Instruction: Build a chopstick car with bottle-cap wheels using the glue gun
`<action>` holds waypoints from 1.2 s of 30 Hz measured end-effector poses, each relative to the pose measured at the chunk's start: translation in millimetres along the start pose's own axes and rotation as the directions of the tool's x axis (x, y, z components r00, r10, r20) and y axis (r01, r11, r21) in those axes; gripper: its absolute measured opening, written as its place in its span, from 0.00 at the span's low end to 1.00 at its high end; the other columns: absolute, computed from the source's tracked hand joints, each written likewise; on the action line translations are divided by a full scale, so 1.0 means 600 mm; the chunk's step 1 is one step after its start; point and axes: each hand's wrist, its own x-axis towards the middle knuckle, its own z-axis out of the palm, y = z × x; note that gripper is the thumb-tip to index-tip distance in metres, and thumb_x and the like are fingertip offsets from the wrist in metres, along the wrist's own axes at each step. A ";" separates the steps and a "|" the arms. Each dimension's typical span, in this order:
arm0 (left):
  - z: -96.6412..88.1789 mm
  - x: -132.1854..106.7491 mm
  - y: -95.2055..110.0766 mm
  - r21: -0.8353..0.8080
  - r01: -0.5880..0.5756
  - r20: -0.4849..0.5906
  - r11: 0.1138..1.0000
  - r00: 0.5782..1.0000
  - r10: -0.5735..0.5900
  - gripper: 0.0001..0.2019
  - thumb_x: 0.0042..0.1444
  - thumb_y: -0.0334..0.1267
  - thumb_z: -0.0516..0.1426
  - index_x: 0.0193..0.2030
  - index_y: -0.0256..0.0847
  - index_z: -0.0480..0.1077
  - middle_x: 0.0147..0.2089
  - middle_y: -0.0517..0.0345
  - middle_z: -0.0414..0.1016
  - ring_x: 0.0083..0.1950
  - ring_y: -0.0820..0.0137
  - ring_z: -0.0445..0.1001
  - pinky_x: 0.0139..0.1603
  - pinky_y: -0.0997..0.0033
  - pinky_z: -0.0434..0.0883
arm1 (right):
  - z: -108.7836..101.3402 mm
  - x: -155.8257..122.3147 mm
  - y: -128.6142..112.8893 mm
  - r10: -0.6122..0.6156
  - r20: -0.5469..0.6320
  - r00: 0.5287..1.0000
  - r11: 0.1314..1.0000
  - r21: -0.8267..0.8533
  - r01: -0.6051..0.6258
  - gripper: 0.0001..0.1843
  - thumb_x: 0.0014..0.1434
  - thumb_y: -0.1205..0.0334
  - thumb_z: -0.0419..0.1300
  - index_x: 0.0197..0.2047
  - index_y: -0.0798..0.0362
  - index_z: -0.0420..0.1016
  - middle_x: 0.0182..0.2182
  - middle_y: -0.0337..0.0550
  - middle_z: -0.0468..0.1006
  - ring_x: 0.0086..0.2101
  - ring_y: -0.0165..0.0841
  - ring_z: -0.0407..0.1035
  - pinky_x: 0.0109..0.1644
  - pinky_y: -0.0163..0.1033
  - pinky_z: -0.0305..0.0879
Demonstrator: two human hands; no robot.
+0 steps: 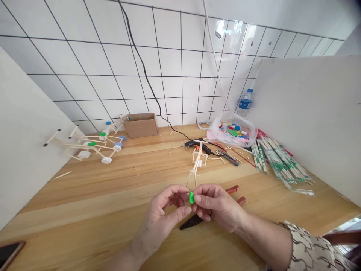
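A small green bottle cap is held up on edge between my two hands. My right hand pinches its right side with thumb and fingers. From the left, my left hand steadies it, the index fingertip at its upper edge and the thumb just below. Just beyond my fingertips stands a frame of thin wooden sticks with a white cap on it; its near ends run down behind my fingers. Pliers with red handles lie on the table, partly covered by my right hand.
A black glue gun and cutters lie behind the frame. Farther right are a bag of coloured caps, wrapped sticks and a water bottle. Stick-and-cap models, a cardboard box and a phone are leftward.
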 end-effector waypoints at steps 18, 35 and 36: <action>0.005 -0.002 -0.001 0.164 -0.090 -0.028 0.982 0.995 0.096 0.03 0.54 0.33 0.56 0.36 0.39 0.70 0.32 0.58 0.74 0.35 0.70 0.72 0.40 0.72 0.69 | 0.003 0.001 0.003 0.001 -0.012 1.000 1.000 0.006 -0.001 0.12 0.48 0.59 0.65 0.26 0.61 0.72 0.21 0.41 0.73 0.18 0.22 0.64 0.17 0.26 0.51; 0.013 -0.006 -0.005 0.536 -0.395 -0.058 0.746 0.865 0.499 0.09 0.51 0.26 0.57 0.38 0.42 0.69 0.32 0.62 0.73 0.32 0.75 0.71 0.33 0.79 0.70 | 0.010 -0.002 0.009 -0.141 -0.056 0.988 0.952 -0.281 0.120 0.17 0.41 0.55 0.68 0.30 0.59 0.71 0.21 0.35 0.71 0.20 0.22 0.62 0.20 0.27 0.55; 0.014 -0.006 -0.005 0.558 -0.409 -0.051 0.722 0.851 0.522 0.10 0.50 0.25 0.57 0.38 0.42 0.69 0.32 0.62 0.73 0.31 0.76 0.71 0.33 0.80 0.70 | 0.012 -0.002 0.008 -0.144 -0.061 0.988 0.953 -0.277 0.122 0.18 0.40 0.56 0.69 0.29 0.59 0.71 0.21 0.35 0.71 0.20 0.22 0.62 0.20 0.27 0.55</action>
